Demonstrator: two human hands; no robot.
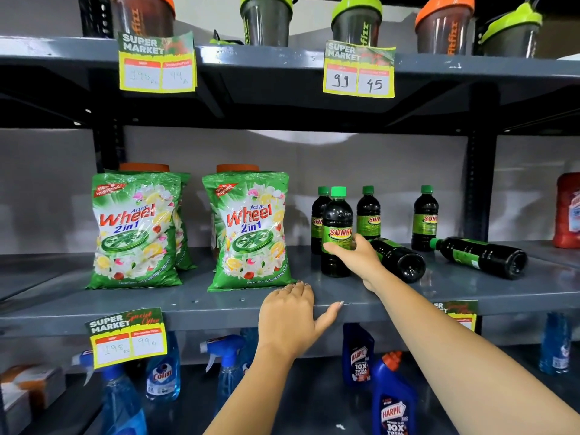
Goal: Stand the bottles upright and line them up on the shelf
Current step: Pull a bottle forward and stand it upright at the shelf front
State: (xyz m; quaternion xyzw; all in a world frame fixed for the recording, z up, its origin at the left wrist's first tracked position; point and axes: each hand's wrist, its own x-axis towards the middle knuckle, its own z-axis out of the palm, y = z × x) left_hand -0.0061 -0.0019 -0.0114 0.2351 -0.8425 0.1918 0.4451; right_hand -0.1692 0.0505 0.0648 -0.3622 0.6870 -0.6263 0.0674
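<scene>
Dark bottles with green caps and green SUNNY labels stand on the grey middle shelf (194, 304). My right hand (357, 255) is wrapped around the front upright bottle (336, 221), which rests on the shelf. Three more stand upright behind it: one close behind on the left (317, 211), one in the middle (368, 211), one on the right (425, 215). Two lie on their sides: one just behind my right hand (400, 260), its base toward me, and one further right (483, 255). My left hand (290, 315) rests flat on the shelf's front edge, holding nothing.
Two green Wheel detergent bags (138, 227) (249, 230) stand left of the bottles. A red jug (568, 211) sits at the far right. Shaker cups line the top shelf (266, 20). Blue spray bottles (226, 365) and Harpic bottles (394, 400) fill the shelf below.
</scene>
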